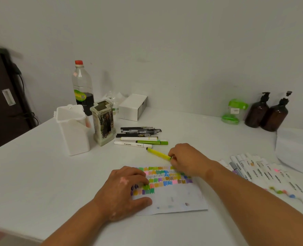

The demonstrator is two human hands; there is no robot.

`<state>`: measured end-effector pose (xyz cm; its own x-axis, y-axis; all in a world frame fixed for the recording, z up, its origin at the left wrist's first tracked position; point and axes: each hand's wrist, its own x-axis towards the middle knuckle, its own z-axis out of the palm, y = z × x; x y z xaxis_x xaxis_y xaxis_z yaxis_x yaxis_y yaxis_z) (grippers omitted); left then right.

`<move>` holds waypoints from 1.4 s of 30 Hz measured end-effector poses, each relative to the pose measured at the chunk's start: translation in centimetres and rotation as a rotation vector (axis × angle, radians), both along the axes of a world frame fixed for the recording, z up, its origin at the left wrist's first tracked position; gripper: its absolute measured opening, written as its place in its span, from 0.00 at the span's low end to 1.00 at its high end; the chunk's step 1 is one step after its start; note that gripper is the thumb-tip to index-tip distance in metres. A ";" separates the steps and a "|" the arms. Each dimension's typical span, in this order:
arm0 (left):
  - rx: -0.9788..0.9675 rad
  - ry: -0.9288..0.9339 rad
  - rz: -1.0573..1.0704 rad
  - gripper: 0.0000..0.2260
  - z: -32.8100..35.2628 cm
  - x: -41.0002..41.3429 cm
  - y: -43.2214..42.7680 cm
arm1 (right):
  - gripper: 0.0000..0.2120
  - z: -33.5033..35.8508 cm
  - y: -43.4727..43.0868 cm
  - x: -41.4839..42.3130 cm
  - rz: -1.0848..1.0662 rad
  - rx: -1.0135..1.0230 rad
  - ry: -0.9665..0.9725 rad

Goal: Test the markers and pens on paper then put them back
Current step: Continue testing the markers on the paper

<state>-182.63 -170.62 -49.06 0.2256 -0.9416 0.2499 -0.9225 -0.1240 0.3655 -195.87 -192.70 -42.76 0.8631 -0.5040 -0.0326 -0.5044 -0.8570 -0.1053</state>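
Note:
A sheet of paper (pixel 179 199) covered with rows of coloured scribbles lies on the white table. My left hand (pixel 124 190) rests flat on its left part, fingers spread. My right hand (pixel 186 160) grips a yellow highlighter (pixel 157 153) at the paper's far edge, the pen's body pointing away to the left. Behind it lie a green marker (pixel 151 142), two white markers (pixel 132 144) and several black pens (pixel 140 131). A row of several white markers (pixel 261 173) lies to the right.
A white lidded container (pixel 74 130) and a patterned pen holder (pixel 103 121) stand at the left. Behind are a bottle with dark liquid (pixel 83 89) and a white box (pixel 133 107). Two brown pump bottles (pixel 266 114) and a green jar (pixel 234 110) stand at the right by the wall.

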 end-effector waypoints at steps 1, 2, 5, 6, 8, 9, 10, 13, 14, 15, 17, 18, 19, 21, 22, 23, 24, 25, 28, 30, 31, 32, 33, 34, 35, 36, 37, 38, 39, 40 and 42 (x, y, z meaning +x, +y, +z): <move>0.003 -0.005 -0.003 0.29 0.0 0.0 0.0 | 0.11 0.5 -0.2 -0.7 -0.026 0.019 -0.056; 0.006 -0.012 -0.007 0.29 0.0 -0.1 0.0 | 0.10 1.0 -0.4 -1.5 -0.062 0.056 -0.144; 0.018 -0.026 -0.030 0.30 0.0 -0.3 -0.2 | 0.05 1.7 0.1 -3.7 -0.173 0.299 -0.487; 0.021 -0.026 -0.035 0.30 0.1 -0.4 -0.3 | 0.05 1.6 0.7 -4.3 -0.196 0.421 -0.576; 0.028 -0.021 -0.047 0.30 0.3 -0.5 -0.5 | 0.06 1.2 2.5 -5.4 -0.209 0.672 -0.687; 0.035 -0.014 -0.055 0.29 0.4 -0.6 -0.7 | 0.05 0.8 3.5 -5.7 -0.204 0.794 -0.726; 0.045 -0.009 -0.062 0.29 0.6 -0.7 -0.9 | 0.05 0.5 4.4 -5.8 -0.195 0.896 -0.753; 0.076 -0.008 -0.081 0.26 1.5 -1.1 -1.7 | 0.03 -0.6 6.0 -6.0 -0.150 1.054 -0.801; 0.064 -0.011 -0.078 0.25 1.7 -1.2 -1.8 | 0.04 -0.9 6.2 -6.1 -0.141 1.077 -0.825; 0.026 -0.004 -0.068 0.24 1.9 -1.4 -1.9 | 0.06 -1.2 6.2 -6.2 -0.140 1.097 -0.851; -0.099 0.086 -0.033 0.21 2.2 -1.7 -2.0 | 0.09 -1.8 6.3 -6.3 -0.145 1.125 -0.882; -0.146 0.155 -0.023 0.20 2.4 -2.0 -2.1 | 0.08 -2.1 6.3 -6.4 -0.136 1.132 -0.885; -0.172 0.214 -0.032 0.19 2.7 -2.5 -2.3 | 0.07 -2.3 6.4 -6.4 -0.120 1.139 -0.883; -0.231 0.247 -0.074 0.15 3.0 -3.4 -2.9 | 0.05 -2.6 6.5 -6.3 -0.086 1.153 -0.881; -0.267 0.245 -0.083 0.14 3.0 -3.8 -3.1 | 0.06 -2.6 6.5 -6.3 -0.078 1.155 -0.885; -0.300 0.244 -0.075 0.12 3.0 -4.0 -3.2 | 0.08 -2.7 6.4 -6.5 -0.078 1.155 -0.895; -0.326 0.240 -0.056 0.11 2.8 -4.0 -3.2 | 0.09 -2.7 6.2 -6.6 -0.085 1.144 -0.909; -0.344 0.228 -0.036 0.09 2.6 -3.9 -3.1 | 0.10 -2.7 6.0 -6.8 -0.092 1.123 -0.924; -0.373 0.189 -0.015 0.07 2.2 -4.1 -2.9 | 0.11 -2.8 5.8 -7.0 -0.085 1.070 -0.935; -0.392 0.178 -0.044 0.09 2.2 -4.7 -3.0 | 0.11 -2.8 6.0 -6.8 -0.056 1.047 -0.930; -0.390 0.163 -0.066 0.10 2.2 -5.0 -3.1 | 0.10 -2.8 6.2 -6.8 -0.040 1.035 -0.924; -0.380 0.136 -0.090 0.11 2.3 -5.2 -3.2 | 0.09 -2.8 6.4 -6.7 -0.026 1.024 -0.916; -0.365 0.107 -0.112 0.11 2.2 -5.3 -3.2 | 0.09 -2.8 6.6 -6.6 -0.016 1.017 -0.911; -0.348 0.089 -0.128 0.11 2.2 -5.3 -3.3 | 0.09 -2.8 6.7 -6.6 -0.013 1.015 -0.909; -0.329 0.087 -0.136 0.12 2.3 -5.4 -3.3 | 0.10 -2.9 6.9 -6.6 -0.014 1.015 -0.909; -0.315 0.096 -0.138 0.12 2.3 -5.4 -3.3 | 0.10 -3.0 7.0 -6.5 -0.016 1.016 -0.908; -0.308 0.108 -0.139 0.11 2.3 -5.5 -3.3 | 0.10 -3.0 7.1 -6.4 -0.017 1.015 -0.908; -0.309 0.116 -0.142 0.11 2.3 -5.5 -3.3 | 0.10 -3.0 7.2 -6.4 -0.015 1.011 -0.908; -0.317 0.118 -0.142 0.10 2.2 -5.6 -3.3 | 0.10 -3.0 7.3 -6.3 -0.013 1.009 -0.910; -0.329 0.117 -0.141 0.10 2.2 -5.6 -3.3 | 0.10 -3.0 7.4 -6.3 -0.008 1.009 -0.912; -0.345 0.121 -0.137 0.10 2.1 -5.4 -3.2 | 0.10 -2.9 7.4 -6.3 -0.002 1.015 -0.916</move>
